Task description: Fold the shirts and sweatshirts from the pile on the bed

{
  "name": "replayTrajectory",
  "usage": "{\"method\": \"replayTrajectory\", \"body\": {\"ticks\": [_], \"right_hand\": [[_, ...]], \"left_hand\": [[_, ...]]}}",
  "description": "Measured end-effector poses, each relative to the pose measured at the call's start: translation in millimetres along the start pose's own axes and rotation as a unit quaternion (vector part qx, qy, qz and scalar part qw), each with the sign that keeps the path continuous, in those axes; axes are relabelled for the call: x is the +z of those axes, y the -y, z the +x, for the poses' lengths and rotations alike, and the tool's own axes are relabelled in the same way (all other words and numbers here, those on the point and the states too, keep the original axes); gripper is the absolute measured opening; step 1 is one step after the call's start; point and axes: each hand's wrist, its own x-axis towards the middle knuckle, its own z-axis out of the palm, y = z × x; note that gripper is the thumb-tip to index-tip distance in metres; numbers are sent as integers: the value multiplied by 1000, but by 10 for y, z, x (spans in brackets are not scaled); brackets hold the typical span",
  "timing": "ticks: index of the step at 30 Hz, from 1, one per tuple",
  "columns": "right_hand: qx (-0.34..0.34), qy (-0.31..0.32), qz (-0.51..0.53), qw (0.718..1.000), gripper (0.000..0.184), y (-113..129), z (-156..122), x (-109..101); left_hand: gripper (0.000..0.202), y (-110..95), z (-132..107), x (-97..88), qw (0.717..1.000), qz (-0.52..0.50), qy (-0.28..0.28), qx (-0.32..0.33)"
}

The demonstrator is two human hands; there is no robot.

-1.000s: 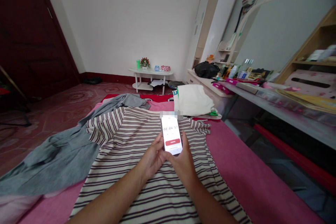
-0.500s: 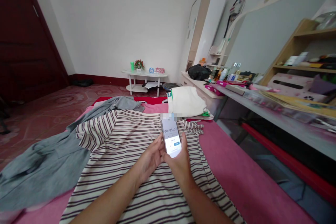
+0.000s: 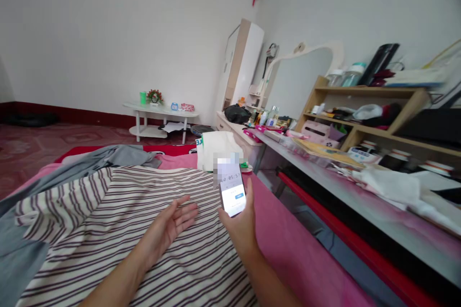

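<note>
Right hand [image 3: 239, 228]: fingers [image 3: 249, 194] clamped on the phone [image 3: 233, 197], lit screen facing the wearer, above the striped shirt [image 3: 194, 264]. Left hand [image 3: 167, 228]: fingers extended, slightly apart, over the shirt; contact cannot be determined. The shirt lies on the pink cover [image 3: 284, 254]; the desk [image 3: 306, 160] stands right.

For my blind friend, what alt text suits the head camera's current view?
A person's right hand holds a lit-up phone, while the open left hand is over a striped shirt spread on a pink cover. A grey garment lies at left; beyond are folded white cloth and a low white table.
</note>
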Motion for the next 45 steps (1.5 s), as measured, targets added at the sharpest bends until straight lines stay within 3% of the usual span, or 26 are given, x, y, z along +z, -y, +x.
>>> {"method": "replayTrajectory", "body": {"ticks": [3, 5, 9, 13, 17, 20, 23, 25, 29, 33, 37, 41, 45], "right_hand": [[0, -20, -30, 999, 104, 303, 201, -528], [-10, -39, -115, 992, 106, 531, 352, -958], [-46, -66, -315, 946, 110, 870, 623, -1831], [-24, -68, -415, 907, 109, 949, 780, -2539], [-39, -86, -464, 881, 107, 900, 807, -2956], [-36, -103, -487, 867, 108, 891, 753, -3004], [-32, -90, -450, 888, 108, 879, 660, -2781], [-33, -63, -390, 918, 108, 824, 581, -2471], [9, 25, -197, 980, 107, 561, 349, -1505], [64, 118, 6, 991, 106, 243, 11, -398], [49, 117, -18, 992, 101, 37, -292, 394], [17, 111, -84, 990, 100, -47, -482, 744], [44, 151, -29, 987, 102, -63, -575, 794]], "left_hand": [[58, 3, 7, -4, 1000, 10, -1, -4], [58, -1, 1, 5, 1000, 16, -1, -8], [53, -11, -15, 26, 999, 26, -9, -27], [45, -6, 9, 13, 998, 24, -24, -53], [39, 4, 48, -21, 998, 13, -7, -69], [39, 2, 51, -23, 998, 14, -15, -65], [46, 14, 32, -13, 999, 29, -9, -39], [56, 35, 12, -1, 998, 57, 11, -21], [61, 78, -56, 63, 992, 119, 31, 8], [54, 92, -130, 171, 994, 84, 56, 38], [49, 74, -148, 232, 993, -18, 98, 66], [55, 15, -134, 213, 988, -91, 98, 75], [63, -43, -111, 167, 987, -138, 38, 67]]}}
